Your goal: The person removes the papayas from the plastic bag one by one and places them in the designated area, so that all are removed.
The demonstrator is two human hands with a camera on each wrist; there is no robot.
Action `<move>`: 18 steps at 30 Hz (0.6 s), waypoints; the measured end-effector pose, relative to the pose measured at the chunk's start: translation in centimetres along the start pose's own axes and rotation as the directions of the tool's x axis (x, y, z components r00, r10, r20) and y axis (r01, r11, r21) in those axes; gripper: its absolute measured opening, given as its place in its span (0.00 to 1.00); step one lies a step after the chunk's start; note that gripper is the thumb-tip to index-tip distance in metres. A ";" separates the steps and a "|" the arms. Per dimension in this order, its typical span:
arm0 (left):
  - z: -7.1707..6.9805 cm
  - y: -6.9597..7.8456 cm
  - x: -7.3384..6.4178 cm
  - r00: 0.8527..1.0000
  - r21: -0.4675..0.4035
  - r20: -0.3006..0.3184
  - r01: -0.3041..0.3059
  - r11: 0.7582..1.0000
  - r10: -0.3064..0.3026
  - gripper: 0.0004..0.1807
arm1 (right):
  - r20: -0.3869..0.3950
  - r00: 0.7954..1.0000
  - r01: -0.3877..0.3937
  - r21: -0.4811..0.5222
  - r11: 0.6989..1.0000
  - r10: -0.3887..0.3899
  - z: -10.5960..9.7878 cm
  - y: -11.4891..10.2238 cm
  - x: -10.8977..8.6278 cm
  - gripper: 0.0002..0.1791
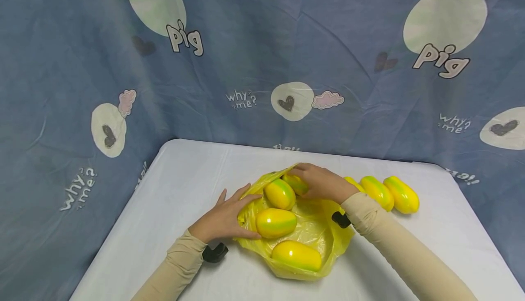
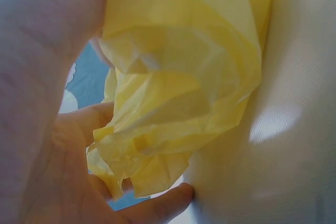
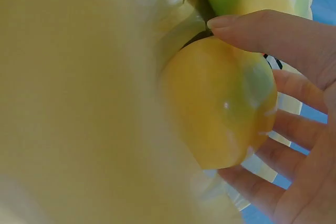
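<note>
A yellow plastic bag [image 1: 309,222] lies wide-mouthed on the table. Inside it are several glossy, oblong yellow-green papaya-like fruits, among them a front one [image 1: 297,255], a middle one [image 1: 276,223] and one farther back [image 1: 280,194]. My right hand [image 1: 324,183] reaches into the bag's back part and holds another such fruit [image 3: 218,103], thumb on one side and fingers round the other. My left hand [image 1: 225,216] touches the bag's left side, fingers spread. In the left wrist view, crumpled bag plastic [image 2: 173,93] hides part of that hand.
Right of the bag, more of these fruits lie side by side on the white table [image 1: 184,178]: a rightmost one [image 1: 402,195], its neighbour [image 1: 376,193] and one partly behind my right forearm. A blue printed curtain [image 1: 246,55] hangs behind and to the left.
</note>
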State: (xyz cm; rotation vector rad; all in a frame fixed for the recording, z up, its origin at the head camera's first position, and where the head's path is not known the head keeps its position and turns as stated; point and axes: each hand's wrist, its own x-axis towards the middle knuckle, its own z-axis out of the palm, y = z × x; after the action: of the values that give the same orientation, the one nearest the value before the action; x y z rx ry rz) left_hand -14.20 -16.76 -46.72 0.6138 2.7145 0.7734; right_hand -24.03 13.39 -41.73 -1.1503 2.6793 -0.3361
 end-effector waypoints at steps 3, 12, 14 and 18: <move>0.1 -0.1 0.0 1.000 -0.004 -0.001 0.000 1.000 0.000 0.57 | 0.000 1.000 -0.004 0.004 1.000 0.004 0.1 0.0 0.1 0.33; 0.1 -0.1 0.0 1.000 0.000 -0.001 -0.007 1.000 0.007 0.57 | 0.005 1.000 -0.001 0.001 1.000 0.001 0.1 0.1 0.1 0.34; 0.1 -0.1 0.0 1.000 0.002 -0.002 -0.007 1.000 0.007 0.57 | 0.003 1.000 0.000 -0.001 1.000 0.000 0.0 0.0 -0.1 0.34; 0.1 -0.1 0.0 1.000 0.001 -0.002 -0.006 1.000 0.006 0.57 | -0.002 1.000 -0.005 0.003 1.000 0.005 -0.1 -0.1 -0.4 0.34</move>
State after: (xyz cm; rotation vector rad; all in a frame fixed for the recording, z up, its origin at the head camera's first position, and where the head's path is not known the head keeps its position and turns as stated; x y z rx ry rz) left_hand -14.22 -16.83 -46.87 0.6221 2.7161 0.7749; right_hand -23.75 13.61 -41.53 -1.1422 2.6826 -0.3404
